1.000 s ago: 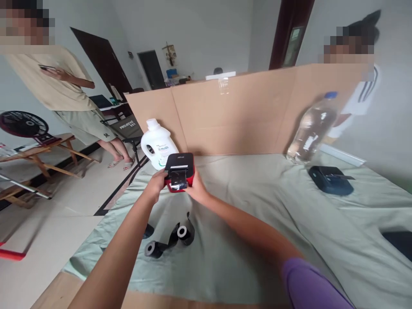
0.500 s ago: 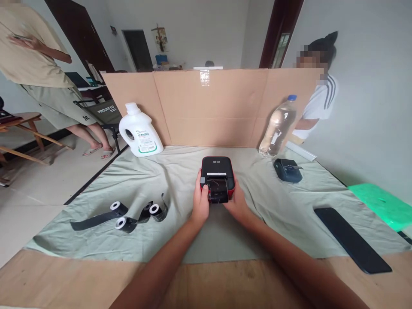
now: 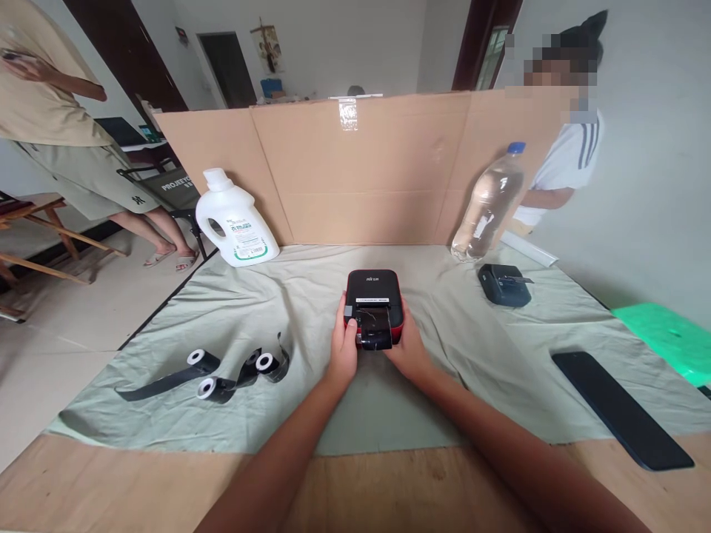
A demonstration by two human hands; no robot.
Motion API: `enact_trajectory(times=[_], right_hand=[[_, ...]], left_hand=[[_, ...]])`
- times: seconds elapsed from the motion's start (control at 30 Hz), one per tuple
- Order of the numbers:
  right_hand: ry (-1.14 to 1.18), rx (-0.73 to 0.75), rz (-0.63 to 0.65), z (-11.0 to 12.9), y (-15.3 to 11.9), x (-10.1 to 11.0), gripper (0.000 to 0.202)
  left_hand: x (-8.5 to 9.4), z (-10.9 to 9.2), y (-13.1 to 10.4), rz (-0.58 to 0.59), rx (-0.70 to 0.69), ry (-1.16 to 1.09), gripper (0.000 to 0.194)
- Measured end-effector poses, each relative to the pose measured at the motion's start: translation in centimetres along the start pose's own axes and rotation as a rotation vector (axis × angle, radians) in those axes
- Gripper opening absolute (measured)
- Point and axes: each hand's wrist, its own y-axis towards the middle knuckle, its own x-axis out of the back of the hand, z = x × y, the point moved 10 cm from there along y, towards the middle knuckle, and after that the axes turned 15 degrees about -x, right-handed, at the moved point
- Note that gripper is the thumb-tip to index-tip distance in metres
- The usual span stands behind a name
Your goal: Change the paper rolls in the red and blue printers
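Observation:
Between my two hands is a small black and red label printer (image 3: 373, 289), with a strip of glossy black label tape (image 3: 376, 339) hanging out of its front. My left hand (image 3: 343, 348) grips the printer's left side, the thumb near its front corner. Along the right side, my right hand (image 3: 409, 344) is closed on it, its fingers partly hidden beneath. To the left on the cloth lie several rolls of black tape (image 3: 215, 389), some with their ends unrolled. A second, dark device (image 3: 504, 286) with a strip sticking out stands farther back on the right.
A white jug (image 3: 236, 222) and a clear bottle with a blue cap (image 3: 489, 203) stand before a cardboard panel (image 3: 361, 170). A long black flat object (image 3: 619, 411) lies at right on the green cloth (image 3: 383, 422). Two people are beyond the table, beside a green stool (image 3: 666, 337).
The camera view has shifted slightly, so the background sits a little differently. Both hands keep their hold on the label printer, which shows no clear movement on the cloth.

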Motion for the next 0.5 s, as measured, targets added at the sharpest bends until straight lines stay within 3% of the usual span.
enact_trajectory(times=[0.1,0.33,0.5], right_hand=[[0.029,0.059,0.001,0.1,-0.2,0.0,0.090],[-0.100,0.038,-0.052,-1.4,-0.7,0.2,0.102],[-0.141,0.011,-0.090,-1.4,-0.7,0.7,0.092]], left_hand=[[-0.1,0.0,0.0,0.012,-0.007,-0.011,0.064],[0.5,-0.3,0.1,-0.064,-0.008,-0.054,0.058],[1.2,0.1,0.1,-0.098,-0.033,0.018,0.032]])
